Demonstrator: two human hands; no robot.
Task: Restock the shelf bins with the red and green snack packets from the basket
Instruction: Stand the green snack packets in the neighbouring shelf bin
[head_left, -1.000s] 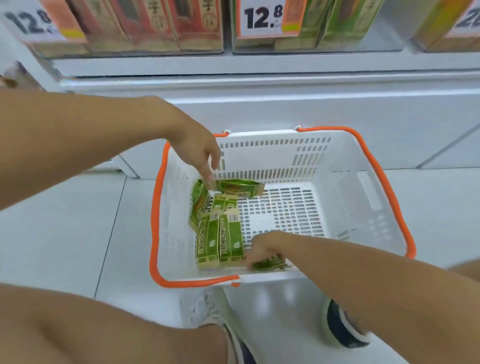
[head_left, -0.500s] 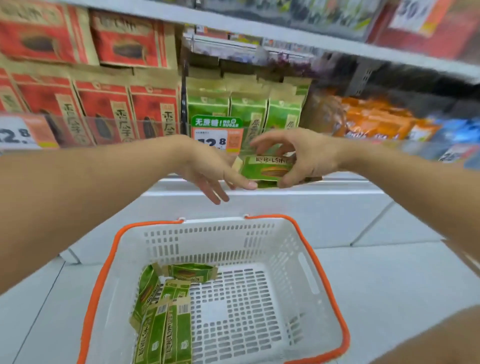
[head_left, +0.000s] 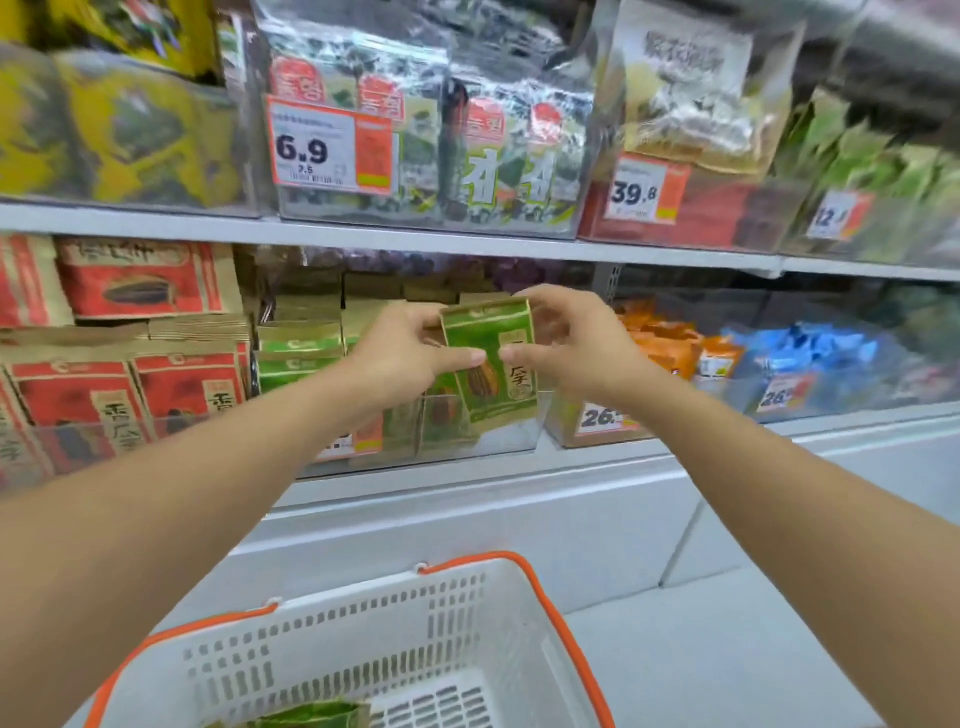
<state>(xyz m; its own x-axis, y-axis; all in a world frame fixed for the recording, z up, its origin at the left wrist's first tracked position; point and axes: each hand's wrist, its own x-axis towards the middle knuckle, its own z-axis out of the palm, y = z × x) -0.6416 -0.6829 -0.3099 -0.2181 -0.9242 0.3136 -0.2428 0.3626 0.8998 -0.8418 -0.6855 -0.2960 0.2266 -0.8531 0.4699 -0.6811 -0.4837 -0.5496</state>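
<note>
Seaweed packs (head_left: 415, 130) fill the upper shelf behind a 6.9 price tag (head_left: 324, 143); orange packets (head_left: 660, 338) and blue packets (head_left: 810, 353) sit lower right.

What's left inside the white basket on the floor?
In the white basket only green packets show, lying at the bottom edge of the picture. The near part of the basket floor is cut off from view, so how many remain cannot be told.

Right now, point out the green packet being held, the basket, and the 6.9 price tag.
green packet (head_left: 488, 358): head view, middle of its front face.
basket (head_left: 550, 597): head view, orange rim at right.
6.9 price tag (head_left: 304, 150): head view, on the printed digits.
</note>
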